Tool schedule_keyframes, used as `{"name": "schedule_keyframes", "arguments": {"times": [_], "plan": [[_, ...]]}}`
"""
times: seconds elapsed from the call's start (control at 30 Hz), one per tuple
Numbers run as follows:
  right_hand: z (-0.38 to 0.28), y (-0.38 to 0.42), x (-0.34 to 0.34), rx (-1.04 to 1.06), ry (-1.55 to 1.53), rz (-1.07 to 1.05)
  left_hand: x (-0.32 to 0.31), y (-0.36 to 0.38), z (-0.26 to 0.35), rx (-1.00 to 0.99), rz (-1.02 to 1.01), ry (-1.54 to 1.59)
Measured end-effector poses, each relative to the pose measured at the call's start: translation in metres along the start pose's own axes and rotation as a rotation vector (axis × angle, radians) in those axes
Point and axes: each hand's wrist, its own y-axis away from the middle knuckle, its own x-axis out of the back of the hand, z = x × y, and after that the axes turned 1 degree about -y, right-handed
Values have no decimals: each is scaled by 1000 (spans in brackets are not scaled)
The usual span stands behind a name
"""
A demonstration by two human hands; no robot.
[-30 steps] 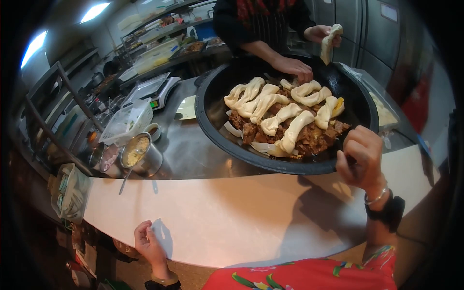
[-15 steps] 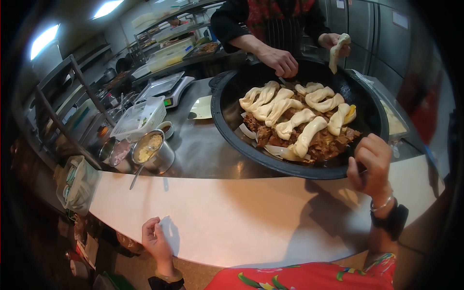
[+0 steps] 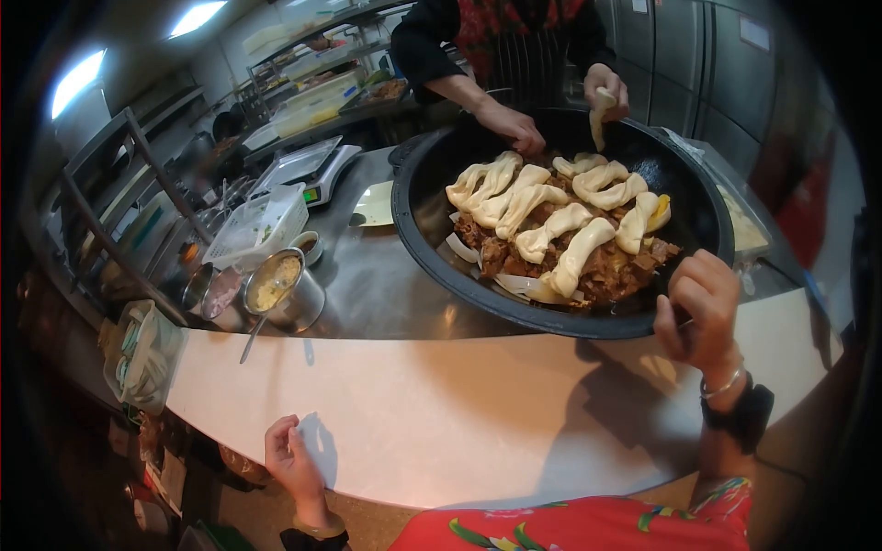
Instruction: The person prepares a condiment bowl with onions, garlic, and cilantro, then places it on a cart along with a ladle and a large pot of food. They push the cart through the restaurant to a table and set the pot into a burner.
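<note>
My right hand (image 3: 705, 308) is curled around the near right edge of a large black pan (image 3: 459, 280), where its handle would be. In the pan, twisted strips of pale dough (image 3: 585, 254) lie on chunks of brown stewed meat (image 3: 501, 257) and pale slices. My left hand (image 3: 294, 461) rests at the front edge of the white board, its fingers loosely curled with nothing visible in them. Across the pan, another person's hand (image 3: 512, 127) reaches over the rim, fingertips hidden by it or the food. That person's other hand (image 3: 606, 90) dangles a dough strip (image 3: 599, 129).
A white board (image 3: 395, 404) runs along the counter front. To the left stand metal pots (image 3: 292, 298) with a ladle, a white basket (image 3: 262, 225) and a scale (image 3: 312, 174). A cloth-filled bin (image 3: 152, 358) sits at the far left; steel cabinets (image 3: 680, 64) stand behind.
The other person's hand with the dough strip has come lower and inward over the pan's far rim. The whole view has shifted slightly; my hands stay in place.
</note>
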Motion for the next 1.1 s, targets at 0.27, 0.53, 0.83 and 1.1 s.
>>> {"name": "schedule_keyframes", "arguments": {"times": [0.27,0.53,0.83,1.1], "plan": [[1,-1,0,6,-8,11,-2,0,-3,-7,23,4],[0,-1,-1,1,-6,21,-2,0,-1,-19,26,6],[2,0,0,9,6,31,-3,2,4,-56,11,-59],[40,13,15,49,-129,-22,7,-14,12,-22,-48,-44]]}}
